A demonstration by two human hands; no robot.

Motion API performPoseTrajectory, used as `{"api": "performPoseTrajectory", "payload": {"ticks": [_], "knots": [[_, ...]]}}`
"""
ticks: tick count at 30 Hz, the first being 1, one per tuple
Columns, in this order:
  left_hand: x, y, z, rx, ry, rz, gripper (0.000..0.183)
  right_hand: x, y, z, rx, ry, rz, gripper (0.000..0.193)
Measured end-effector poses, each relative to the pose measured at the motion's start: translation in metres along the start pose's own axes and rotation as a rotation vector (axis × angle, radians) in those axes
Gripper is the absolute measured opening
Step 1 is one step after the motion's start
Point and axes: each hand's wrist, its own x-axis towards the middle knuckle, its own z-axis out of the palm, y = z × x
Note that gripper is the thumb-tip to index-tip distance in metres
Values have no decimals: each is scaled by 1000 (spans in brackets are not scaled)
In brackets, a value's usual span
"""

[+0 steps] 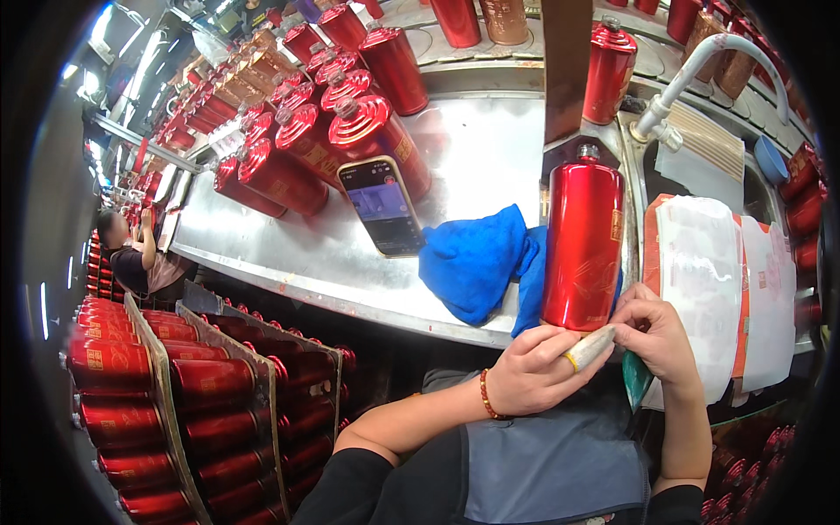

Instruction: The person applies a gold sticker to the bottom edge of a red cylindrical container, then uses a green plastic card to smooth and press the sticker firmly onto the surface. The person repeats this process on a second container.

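Note:
A glossy red bottle (pixel 584 241) lies in front of me, neck pointing away, with a crumpled blue cloth (pixel 477 262) beside and partly under it. Just below its base, my left hand (pixel 544 372) has its fingers curled together, and one digit wears a whitish wrap with a yellow band. My right hand (pixel 652 337) pinches thumb and finger together against that wrapped tip. Whatever sits between the fingertips is too small to make out. A green pointed piece (pixel 637 380) shows beneath the right hand. Left of the cloth, a lit phone (pixel 380 208) leans against a standing red bottle (pixel 385 140).
Several red bottles stand on the metal table (pixel 490 131). A curved grey tap (pixel 691 79) rises by a sink at right, near a blue bowl (pixel 770 160). White sheets (pixel 700 280) lie right of me. Racked bottles (pixel 210 381) fill the lower left; another person (pixel 131 254) works beyond.

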Motion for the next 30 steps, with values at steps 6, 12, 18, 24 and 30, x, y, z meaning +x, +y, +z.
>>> {"api": "performPoseTrajectory", "payload": {"ticks": [6, 12, 18, 24, 30], "knots": [[22, -13, 4, 32, 14, -213, 54, 0, -3, 0, -22, -4, -18, 12], [15, -20, -3, -84, 57, -354, 64, 3, -6, -1, -86, -40, -88, 14], [3, -18, -1, -198, 83, -420, 64, -1, -14, 5, -85, -41, -64, 13], [13, -8, 0, -95, 78, -350, 73, -2, -16, 5, -37, -57, 2, 13], [13, -27, 3, -205, -7, -445, 83, 0, -9, -4, -210, -27, -30, 16]]}}
